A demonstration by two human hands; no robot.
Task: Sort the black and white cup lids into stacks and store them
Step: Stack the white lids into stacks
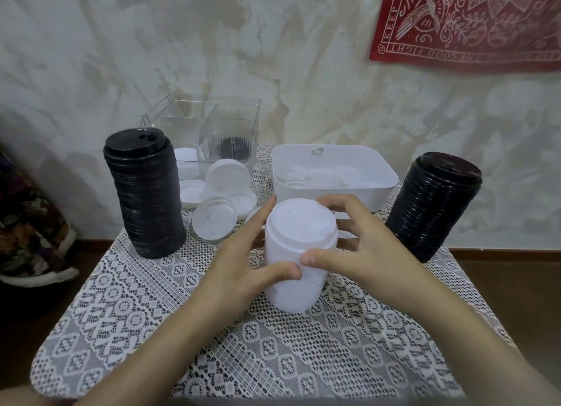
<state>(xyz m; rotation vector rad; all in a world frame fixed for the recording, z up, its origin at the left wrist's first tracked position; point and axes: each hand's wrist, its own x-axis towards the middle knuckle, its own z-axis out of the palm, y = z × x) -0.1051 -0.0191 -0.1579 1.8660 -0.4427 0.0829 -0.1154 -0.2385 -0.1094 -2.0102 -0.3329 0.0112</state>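
Note:
A stack of white lids [299,238] stands in the middle of the lace-covered table [121,308]. My left hand [243,263] and my right hand [361,247] wrap around it from both sides, thumbs on its near face and fingers behind. A tall stack of black lids [145,193] stands at the left, and another black stack [431,205] at the right. Several loose white lids [217,202] lie behind the white stack.
A clear plastic bin [206,129] with dividers stands at the back against the wall, with a black lid inside. A white tub [334,168] holding several white lids sits at the back right. A red cloth [470,23] hangs on the wall.

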